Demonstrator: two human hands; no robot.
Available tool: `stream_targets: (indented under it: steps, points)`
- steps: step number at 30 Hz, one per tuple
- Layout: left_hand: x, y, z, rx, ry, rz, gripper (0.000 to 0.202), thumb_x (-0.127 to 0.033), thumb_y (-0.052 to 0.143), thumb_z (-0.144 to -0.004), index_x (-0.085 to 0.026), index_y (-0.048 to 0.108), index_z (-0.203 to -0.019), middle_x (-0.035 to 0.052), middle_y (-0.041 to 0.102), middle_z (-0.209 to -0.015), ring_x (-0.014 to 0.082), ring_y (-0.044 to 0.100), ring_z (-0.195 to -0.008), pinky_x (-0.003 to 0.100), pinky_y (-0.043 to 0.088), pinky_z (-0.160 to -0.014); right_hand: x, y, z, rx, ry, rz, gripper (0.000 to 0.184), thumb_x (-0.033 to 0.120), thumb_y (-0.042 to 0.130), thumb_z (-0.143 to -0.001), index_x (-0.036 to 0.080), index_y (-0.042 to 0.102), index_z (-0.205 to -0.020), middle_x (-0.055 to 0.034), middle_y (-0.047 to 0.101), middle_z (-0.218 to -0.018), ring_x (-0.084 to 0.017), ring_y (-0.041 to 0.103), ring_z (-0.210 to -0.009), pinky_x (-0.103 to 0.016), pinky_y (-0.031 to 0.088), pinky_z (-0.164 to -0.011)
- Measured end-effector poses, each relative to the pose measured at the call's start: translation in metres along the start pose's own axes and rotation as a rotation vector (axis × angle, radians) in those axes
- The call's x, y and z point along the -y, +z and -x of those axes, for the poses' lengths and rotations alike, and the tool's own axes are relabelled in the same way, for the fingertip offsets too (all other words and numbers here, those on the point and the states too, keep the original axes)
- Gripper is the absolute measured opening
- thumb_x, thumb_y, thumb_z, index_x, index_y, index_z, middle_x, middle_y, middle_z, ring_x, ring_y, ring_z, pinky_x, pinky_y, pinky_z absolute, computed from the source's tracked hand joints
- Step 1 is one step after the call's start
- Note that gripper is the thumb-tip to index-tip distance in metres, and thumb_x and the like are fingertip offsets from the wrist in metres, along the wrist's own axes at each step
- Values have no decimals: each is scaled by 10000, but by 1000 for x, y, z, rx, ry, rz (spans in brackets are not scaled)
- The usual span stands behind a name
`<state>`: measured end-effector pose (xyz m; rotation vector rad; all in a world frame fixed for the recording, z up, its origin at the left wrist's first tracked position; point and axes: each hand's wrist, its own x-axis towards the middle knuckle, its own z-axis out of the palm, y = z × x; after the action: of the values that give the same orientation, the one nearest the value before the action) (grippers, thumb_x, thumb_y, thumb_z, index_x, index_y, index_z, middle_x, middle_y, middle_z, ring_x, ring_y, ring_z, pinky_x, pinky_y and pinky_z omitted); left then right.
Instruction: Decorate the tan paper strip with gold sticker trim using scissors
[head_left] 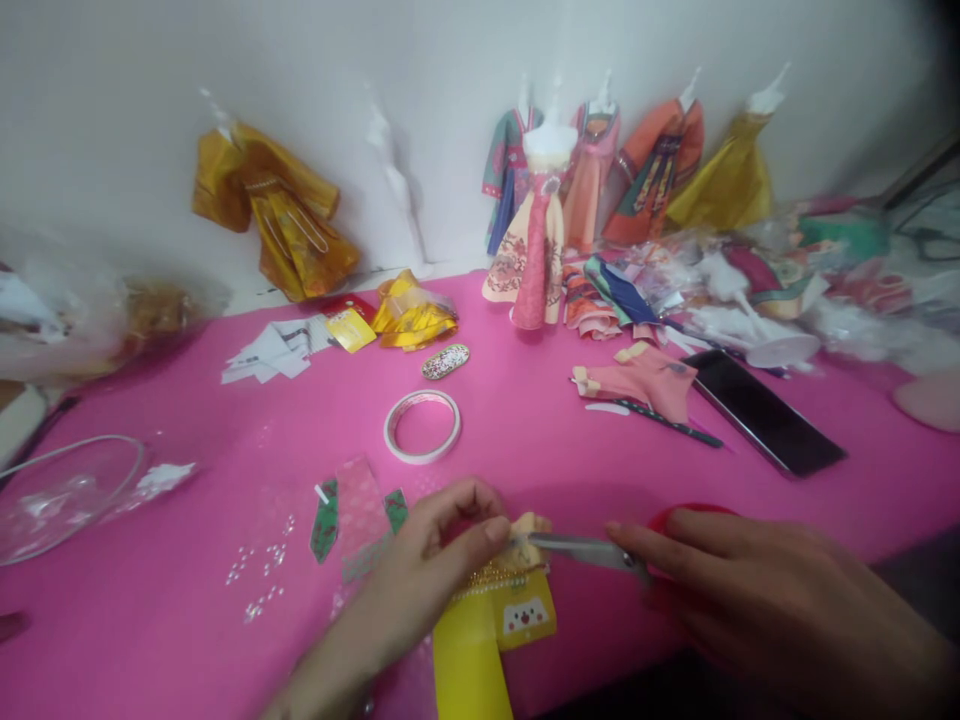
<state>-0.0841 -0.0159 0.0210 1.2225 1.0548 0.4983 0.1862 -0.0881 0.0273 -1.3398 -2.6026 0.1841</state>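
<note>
My right hand (757,580) is closed round the red handles of a pair of scissors (581,548). Their blades point left and meet a small cream fabric piece (534,528). The fingers of my left hand (450,540) pinch this piece at its left side. Just below lie a strip of pearl and gold beads (499,582) and a yellow card (529,608) with a cartoon face. A longer yellow strip (469,660) runs toward the front edge. Left of my left hand are pink patterned fabric (364,500) and a green patterned piece (325,525).
A roll of tape (422,455) and a glittery oval clip (445,361) lie ahead on the pink table (510,400). A phone (765,410) and a small pink garment (649,378) are at right. Dressed doll forms, including one in gold (274,205), line the wall. Loose gems (262,565) lie left.
</note>
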Motion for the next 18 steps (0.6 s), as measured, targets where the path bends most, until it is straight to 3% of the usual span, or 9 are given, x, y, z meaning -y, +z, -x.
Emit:
stream_targets:
  steps: [6,10,18]
  points:
    - [-3,-1,-1,148,-92,201,182,-314,697,-746,-184,584,-805,-7,613,-773,153,537,-720,279,377,-665,-2,2,3,-18,-54,22,434,141,442,-952,250,469,-1370,5,635,-774,-131,609,-565,-258,376,-432]
    - [0,-3,-3,192,-99,203,189,-317,696,-730,-184,591,-814,-13,603,-751,143,508,-676,281,362,-657,-2,4,3,-30,-76,75,423,136,427,-947,216,477,-1360,18,609,-751,-119,578,-526,-254,356,-418]
    - [6,-1,0,151,-170,263,161,-303,687,-703,-178,593,-739,-19,562,-718,139,470,-670,275,344,-643,3,4,0,-106,-45,37,447,119,424,-948,244,489,-1372,35,593,-724,-102,543,-518,-223,351,-428]
